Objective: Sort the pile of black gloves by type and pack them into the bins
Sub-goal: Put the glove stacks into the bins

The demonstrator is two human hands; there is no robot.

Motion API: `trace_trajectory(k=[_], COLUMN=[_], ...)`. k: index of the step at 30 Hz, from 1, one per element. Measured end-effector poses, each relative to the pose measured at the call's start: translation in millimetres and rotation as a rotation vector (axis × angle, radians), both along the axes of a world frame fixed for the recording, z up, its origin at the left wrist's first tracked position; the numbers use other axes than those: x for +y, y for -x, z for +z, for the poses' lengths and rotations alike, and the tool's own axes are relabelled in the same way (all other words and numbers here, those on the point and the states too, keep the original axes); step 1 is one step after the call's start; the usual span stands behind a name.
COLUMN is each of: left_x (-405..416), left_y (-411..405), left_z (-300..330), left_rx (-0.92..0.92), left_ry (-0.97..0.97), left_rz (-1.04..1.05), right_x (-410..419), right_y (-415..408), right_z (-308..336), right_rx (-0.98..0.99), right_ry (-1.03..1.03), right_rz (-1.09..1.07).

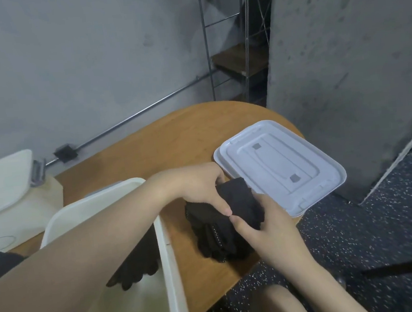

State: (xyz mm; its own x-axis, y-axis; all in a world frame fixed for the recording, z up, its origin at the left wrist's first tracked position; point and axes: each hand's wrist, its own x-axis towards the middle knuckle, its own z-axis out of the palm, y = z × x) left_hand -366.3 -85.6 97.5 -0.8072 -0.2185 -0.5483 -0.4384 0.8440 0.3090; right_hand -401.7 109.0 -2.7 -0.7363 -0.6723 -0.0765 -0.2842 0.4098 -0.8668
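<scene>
Nearest the lens, the left forearm is extended across the white bin [169, 261], which is placed beside the pile, presumably for short transfers. One black glove [135, 270] is already deposited inside. The left hand [198, 189] is curled over a folded glove [240, 203], thumb pressed onto the fabric. The right hand [270, 225] is clamped on the same glove from below, thumb on top. The remaining pile [216, 236] lies on the wooden table [173, 144], touching a grey lid [279, 166] set aside.

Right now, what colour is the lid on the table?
Light grey-white lid, clearest in the head view.
</scene>
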Motion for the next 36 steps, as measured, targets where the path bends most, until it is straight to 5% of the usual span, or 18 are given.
trace_trajectory(k=[5,9,17,26,36], left_x=[11.1,28.5,62.3,71.8,49.7], left_y=[-13.3,-40.6,-150.4,-291.6,-341.3], left_z=[9.7,46.1,102.6,54.2,9.7], left_rx=[0.065,0.29,0.815,0.97,0.711], left_ry=[-0.061,-0.162,-0.344,-0.334,-0.107], left_rz=[-0.027,-0.013,0.21,0.635,0.766], right_x=[11.0,23.6,15.8,-41.6,-126.4], right_y=[-4.4,-6.8,-39.8,-96.1,-132.1], right_z=[6.5,35.1,123.2,163.5,146.8], right_rx=[-0.059,-0.194,-0.268,-0.092,0.269], right_ry=[0.094,0.285,0.57,0.21,-0.454], right_rz=[-0.026,-0.043,0.337,0.9,1.333])
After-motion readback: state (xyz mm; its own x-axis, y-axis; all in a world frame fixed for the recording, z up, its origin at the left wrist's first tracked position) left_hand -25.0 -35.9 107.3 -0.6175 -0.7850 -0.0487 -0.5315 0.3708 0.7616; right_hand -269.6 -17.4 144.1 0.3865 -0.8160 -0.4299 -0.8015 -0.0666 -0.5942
